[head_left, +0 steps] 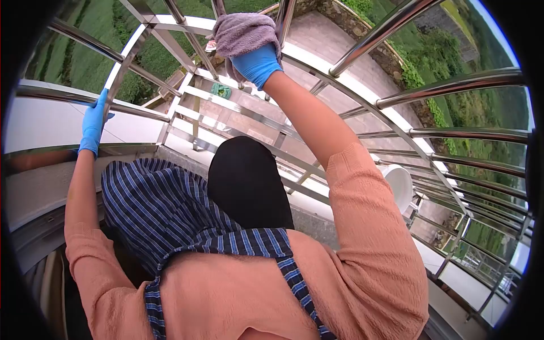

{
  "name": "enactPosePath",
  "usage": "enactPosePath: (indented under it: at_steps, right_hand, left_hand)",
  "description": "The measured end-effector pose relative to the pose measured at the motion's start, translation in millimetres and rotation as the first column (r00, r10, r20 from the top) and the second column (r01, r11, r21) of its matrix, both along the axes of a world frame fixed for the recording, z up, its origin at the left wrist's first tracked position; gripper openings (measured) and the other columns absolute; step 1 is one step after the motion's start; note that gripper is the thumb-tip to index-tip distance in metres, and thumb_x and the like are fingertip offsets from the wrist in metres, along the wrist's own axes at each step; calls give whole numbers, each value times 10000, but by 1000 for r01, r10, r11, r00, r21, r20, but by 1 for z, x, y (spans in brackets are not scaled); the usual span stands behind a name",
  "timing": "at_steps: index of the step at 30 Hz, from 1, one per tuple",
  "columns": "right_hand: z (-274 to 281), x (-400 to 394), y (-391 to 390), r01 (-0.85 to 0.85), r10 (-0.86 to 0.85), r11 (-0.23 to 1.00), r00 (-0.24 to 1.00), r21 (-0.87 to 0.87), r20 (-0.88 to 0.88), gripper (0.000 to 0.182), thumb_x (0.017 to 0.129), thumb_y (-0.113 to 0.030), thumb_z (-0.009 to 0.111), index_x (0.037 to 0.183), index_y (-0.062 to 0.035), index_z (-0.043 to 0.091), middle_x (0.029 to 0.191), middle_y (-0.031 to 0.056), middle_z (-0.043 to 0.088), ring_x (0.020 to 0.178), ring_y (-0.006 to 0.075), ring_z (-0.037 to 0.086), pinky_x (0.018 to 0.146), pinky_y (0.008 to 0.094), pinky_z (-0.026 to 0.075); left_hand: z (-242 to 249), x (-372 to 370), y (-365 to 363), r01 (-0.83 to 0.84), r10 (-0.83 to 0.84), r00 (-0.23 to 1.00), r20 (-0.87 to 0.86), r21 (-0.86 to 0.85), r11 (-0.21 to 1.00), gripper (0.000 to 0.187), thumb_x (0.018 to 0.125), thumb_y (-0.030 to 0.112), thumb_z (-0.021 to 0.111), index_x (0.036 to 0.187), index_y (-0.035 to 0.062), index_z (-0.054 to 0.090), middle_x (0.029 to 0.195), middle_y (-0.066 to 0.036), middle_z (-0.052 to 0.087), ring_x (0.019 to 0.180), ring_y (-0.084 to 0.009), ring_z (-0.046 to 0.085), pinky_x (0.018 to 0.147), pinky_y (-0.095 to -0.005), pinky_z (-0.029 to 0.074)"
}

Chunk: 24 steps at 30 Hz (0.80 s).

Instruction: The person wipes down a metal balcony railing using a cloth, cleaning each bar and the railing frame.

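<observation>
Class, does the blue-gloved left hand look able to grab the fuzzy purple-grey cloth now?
Probably not: the left hand is on the shiny metal railing; the blue-gloved right hand holds the cloth.

Cloth [245, 34] hides fingers of right hand [258, 63].

- Left hand [93, 126] and right hand [258, 62] wore blue gloves [89, 141] ending at the wrists.
- Top [377, 243] was salmon-coloured, textured, with a ribbed right cuff [343, 161].
- Apron [153, 204] was navy, striped lighter blue and white; straps [298, 292] matched.
- Legwear [245, 181] was plain black.
</observation>
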State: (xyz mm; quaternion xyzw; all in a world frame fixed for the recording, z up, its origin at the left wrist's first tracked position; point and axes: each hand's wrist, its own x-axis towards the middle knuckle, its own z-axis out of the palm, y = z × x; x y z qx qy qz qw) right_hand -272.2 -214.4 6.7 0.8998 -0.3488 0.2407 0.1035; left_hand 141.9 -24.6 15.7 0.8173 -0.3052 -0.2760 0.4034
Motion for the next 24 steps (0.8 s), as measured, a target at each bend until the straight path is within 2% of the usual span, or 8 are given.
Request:
enactPosePath:
  at_steps: [3, 6, 11, 14, 16, 19, 20, 24]
  right_hand:
    - [-30, -18, -14, -32, 32, 999, 999, -2, -25, 263, 819, -212, 512, 1013, -77, 631, 1065, 169, 613, 995, 341, 561, 892, 430, 415]
    - [-22, -28, -8, -70, 66, 997, 995, -43, -80, 267, 860, -185, 490, 1045, -43, 621, 1043, 143, 619, 1008, 284, 566, 860, 373, 443]
    - [23, -22, 9, -21, 21, 1000, 958, 2, -287, 230, 822, -163, 528, 1016, -57, 593, 1004, 100, 595, 973, 259, 561, 828, 367, 439]
    - [24, -23, 18, -42, 53, 996, 989, 83, -135, 295, 828, -235, 530, 1076, -88, 595, 1082, 145, 588, 1050, 293, 530, 901, 402, 412]
    - [30, -17, 21, -76, 66, 751, 997, 656, 41, 292, 854, -248, 517, 1088, -90, 591, 1122, 143, 578, 1075, 280, 523, 906, 408, 410]
    - [-50, 2, 35, -179, 184, 972, 983, -155, 17, 336, 889, -275, 495, 1157, -93, 583, 1185, 156, 576, 1081, 263, 555, 937, 422, 418]
    - [-51, 22, 52, -175, 164, 983, 974, -63, -155, 358, 881, -298, 498, 1158, -88, 584, 1194, 155, 571, 1109, 269, 542, 978, 406, 397]
    - [-58, 63, 59, -287, 265, 928, 957, 239, 118, 267, 785, -183, 611, 1029, -76, 591, 1040, 131, 567, 990, 298, 531, 862, 396, 419]
  left_hand:
    - [-35, 11, -6, 214, -234, 940, 248, 105, 971, 651, 836, 462, 617, 1167, -96, 551, 987, -145, 602, 821, -161, 587, 661, -284, 549]
    - [-33, -1, -13, 55, -59, 997, 51, 63, 996, 632, 826, 488, 617, 1179, -35, 573, 942, -149, 635, 792, -164, 617, 703, -282, 534]
    - [4, -44, -10, -13, -91, 944, 317, 311, 950, 772, 797, 682, 483, 1169, 16, 599, 886, -165, 665, 779, -216, 682, 765, -294, 497]
    - [13, -50, -5, -21, -98, 933, 347, 323, 946, 818, 787, 741, 397, 1172, 49, 605, 894, -174, 674, 833, -263, 670, 815, -346, 473]
    - [18, -49, -7, -27, -120, 923, 366, 371, 928, 816, 787, 749, 380, 1162, 63, 613, 941, -175, 670, 878, -293, 658, 831, -359, 467]
    - [21, -56, -4, -28, -125, 916, 381, 371, 928, 808, 783, 756, 374, 1144, 79, 625, 1003, -183, 658, 937, -329, 635, 849, -374, 461]
    - [15, -52, -2, -32, -129, 905, 406, 368, 929, 804, 781, 758, 375, 1139, 84, 629, 1016, -188, 654, 952, -340, 627, 854, -380, 458]
    - [13, -51, -8, -24, -141, 894, 425, 360, 933, 775, 789, 749, 376, 1115, 98, 641, 1031, -200, 644, 985, -367, 604, 862, -399, 456]
